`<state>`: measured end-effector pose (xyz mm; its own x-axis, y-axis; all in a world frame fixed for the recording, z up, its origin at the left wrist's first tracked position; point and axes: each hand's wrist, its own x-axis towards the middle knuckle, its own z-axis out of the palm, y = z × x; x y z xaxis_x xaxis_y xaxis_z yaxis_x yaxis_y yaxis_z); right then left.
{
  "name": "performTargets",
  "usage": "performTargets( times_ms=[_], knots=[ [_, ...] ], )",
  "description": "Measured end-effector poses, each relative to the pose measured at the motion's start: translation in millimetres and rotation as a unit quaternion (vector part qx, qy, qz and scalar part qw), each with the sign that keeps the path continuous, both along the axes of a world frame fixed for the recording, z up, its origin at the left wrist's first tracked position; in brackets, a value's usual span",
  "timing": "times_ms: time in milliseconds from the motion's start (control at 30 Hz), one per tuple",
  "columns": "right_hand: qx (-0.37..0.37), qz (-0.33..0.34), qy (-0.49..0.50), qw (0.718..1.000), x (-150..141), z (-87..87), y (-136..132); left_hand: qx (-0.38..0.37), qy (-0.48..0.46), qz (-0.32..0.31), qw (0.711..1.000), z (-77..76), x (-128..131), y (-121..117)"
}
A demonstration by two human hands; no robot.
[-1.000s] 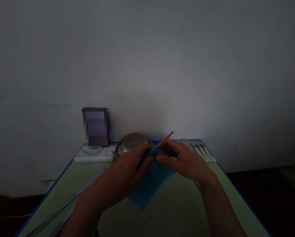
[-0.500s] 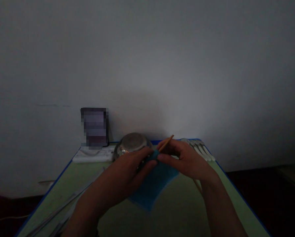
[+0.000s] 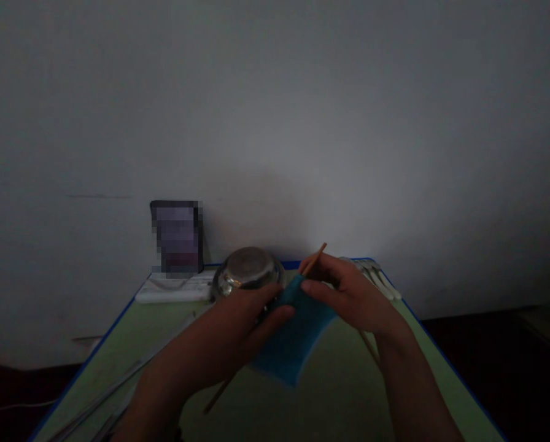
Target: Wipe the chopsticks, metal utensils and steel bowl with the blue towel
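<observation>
A slim wooden stick (image 3: pixel 314 259), like a chopstick, slants up to the right between my hands. Its lower end pokes out beneath my left forearm. Around its middle lies a blue cloth (image 3: pixel 286 353), whose loose corner hangs down over the table. My left hand (image 3: pixel 251 316) is closed on the cloth, thumb and fingers pinching it near the stick. With thumb and bent fingers, my right hand (image 3: pixel 342 285) grips the stick near its upper end, at the edge of the cloth. A second thin stick (image 3: pixel 371 348) shows partly below my right wrist.
An upturned metal bowl (image 3: pixel 251 264) sits at the back of the green table (image 3: pixel 339 405), against the wall. Left of it, a blurred dark-framed device (image 3: pixel 177 236) leans above a white item (image 3: pixel 174 291). White-handled cutlery (image 3: pixel 383 283) lies back right; long metal utensils (image 3: pixel 127 371) lie left.
The stick's upper tip has risen slightly, and its lower end now shows below my left forearm. My hands are a little farther apart, and the cloth's hanging corner has shifted right.
</observation>
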<state>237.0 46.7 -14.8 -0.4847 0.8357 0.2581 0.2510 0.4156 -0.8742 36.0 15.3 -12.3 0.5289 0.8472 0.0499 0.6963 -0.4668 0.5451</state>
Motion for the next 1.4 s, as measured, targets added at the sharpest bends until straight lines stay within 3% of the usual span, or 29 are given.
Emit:
performTargets(
  times_ms=[233,433,567,700,833,1033,1233,1400],
  knots=[
    [-0.003,-0.071,0.049,0.996,1,-1.7,1,-0.113,0.007,-0.001,0.994,-2.1,-15,-5],
    [-0.107,-0.072,0.097,0.987,9,-8.1,7,-0.038,-0.002,0.022,0.999,-5.6,-30,0],
    [-0.147,-0.043,0.134,0.979,12,-4.5,6,-0.021,0.003,-0.002,1.000,-2.4,-40,2],
    [-0.133,-0.038,0.049,0.989,21,-1.0,3,0.000,0.002,-0.013,1.000,-2.0,-46,2],
    [-0.103,0.010,-0.057,0.993,29,2.3,-1,0.004,0.016,-0.013,1.000,-2.1,-46,1],
    [0.014,0.014,-0.167,0.986,19,9.9,-6,0.003,0.001,-0.009,1.000,3.1,-42,0],
    [0.062,-0.028,-0.161,0.985,19,11.2,-6,-0.045,-0.010,-0.006,0.999,3.0,-42,5],
    [0.060,-0.035,-0.109,0.992,26,8.6,-4,-0.033,0.011,0.009,0.999,-0.2,-48,7]
  ],
)
